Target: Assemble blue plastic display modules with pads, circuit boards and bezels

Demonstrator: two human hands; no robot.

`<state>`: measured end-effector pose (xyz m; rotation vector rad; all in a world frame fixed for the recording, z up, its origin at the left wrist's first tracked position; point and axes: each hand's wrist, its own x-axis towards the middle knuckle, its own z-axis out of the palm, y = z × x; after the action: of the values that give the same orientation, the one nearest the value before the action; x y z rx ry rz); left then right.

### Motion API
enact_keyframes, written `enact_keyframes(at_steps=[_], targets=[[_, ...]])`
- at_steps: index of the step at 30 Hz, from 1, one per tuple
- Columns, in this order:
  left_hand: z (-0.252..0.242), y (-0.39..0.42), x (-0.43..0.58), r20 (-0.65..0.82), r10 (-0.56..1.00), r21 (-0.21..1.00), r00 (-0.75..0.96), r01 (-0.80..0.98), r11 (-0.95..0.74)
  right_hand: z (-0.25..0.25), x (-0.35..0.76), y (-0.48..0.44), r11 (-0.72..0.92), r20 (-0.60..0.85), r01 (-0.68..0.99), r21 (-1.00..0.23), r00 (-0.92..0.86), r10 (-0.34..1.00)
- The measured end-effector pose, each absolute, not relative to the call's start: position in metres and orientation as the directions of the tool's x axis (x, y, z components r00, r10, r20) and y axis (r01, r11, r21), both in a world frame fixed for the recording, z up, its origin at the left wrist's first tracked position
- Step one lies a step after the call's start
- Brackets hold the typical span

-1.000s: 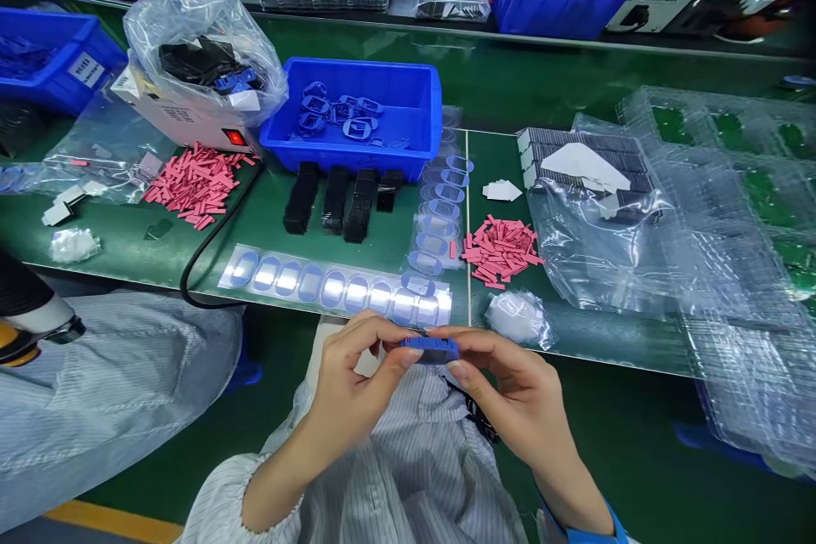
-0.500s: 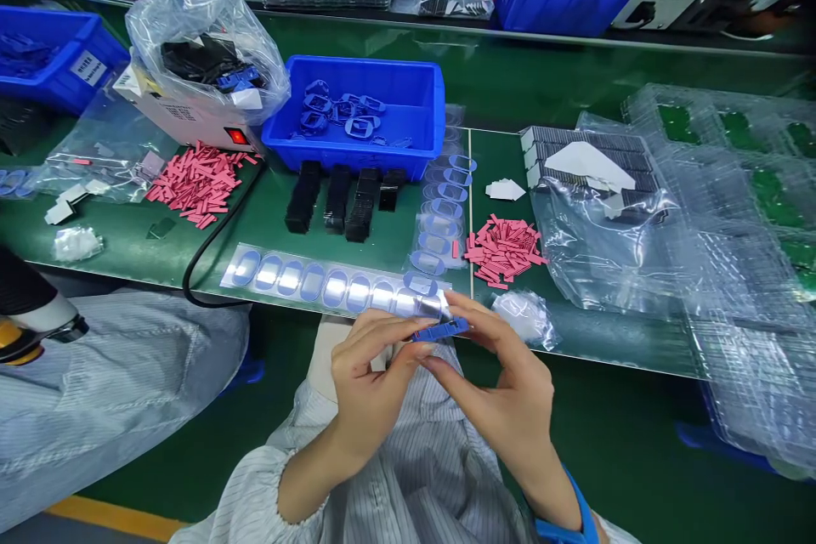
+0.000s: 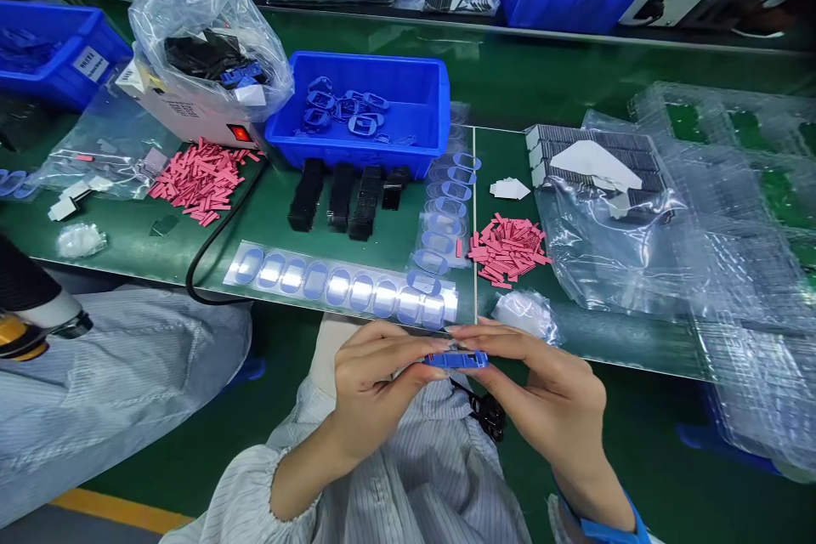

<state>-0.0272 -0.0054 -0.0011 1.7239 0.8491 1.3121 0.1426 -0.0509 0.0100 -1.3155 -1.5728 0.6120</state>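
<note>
2 bare hands, the left hand (image 3: 376,387) and the right hand (image 3: 548,399), clamp a blue frame (image 3: 456,359) by its ends; it now sits level, no longer tilted, lower, just below the film sheet (image 3: 337,285).

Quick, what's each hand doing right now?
Left hand: closed, pinching one end of the blue plastic part.
Right hand: closed, pinching its other end.
</note>
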Motion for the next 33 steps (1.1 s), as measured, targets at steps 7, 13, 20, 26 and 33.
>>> enact_keyframes(at_steps=[7, 13, 20, 26, 33], targets=[[0.001, -0.005, -0.031, 0.207, 0.896, 0.977, 0.392, -0.029, -0.213, 0.005, 0.163, -0.054, 0.376, 0.392, 0.561, -0.738, -0.099, 0.915], [0.006, -0.004, -0.033, -0.031, 0.901, 0.995, 0.433, -0.068, 0.067, -0.001, 0.154, -0.059, 0.314, 0.377, 0.500, -0.807, 0.026, 0.926], [0.004, -0.005, -0.032, 0.454, 0.823, 0.842, 0.341, 0.137, -0.521, 0.000, 0.129, -0.058, -0.091, -0.115, -0.107, -0.990, 0.253, 0.960], [-0.007, -0.014, -0.031, 0.370, 0.874, 0.877, 0.314, 0.192, -0.441, -0.009, 0.123, -0.056, -0.172, -0.216, -0.179, -0.969, 0.260, 0.941], [-0.017, -0.018, -0.028, -0.227, 0.853, 0.963, 0.469, -0.026, 0.270, 0.000, 0.138, -0.053, -0.150, -0.149, -0.020, -0.989, 0.263, 0.953]])
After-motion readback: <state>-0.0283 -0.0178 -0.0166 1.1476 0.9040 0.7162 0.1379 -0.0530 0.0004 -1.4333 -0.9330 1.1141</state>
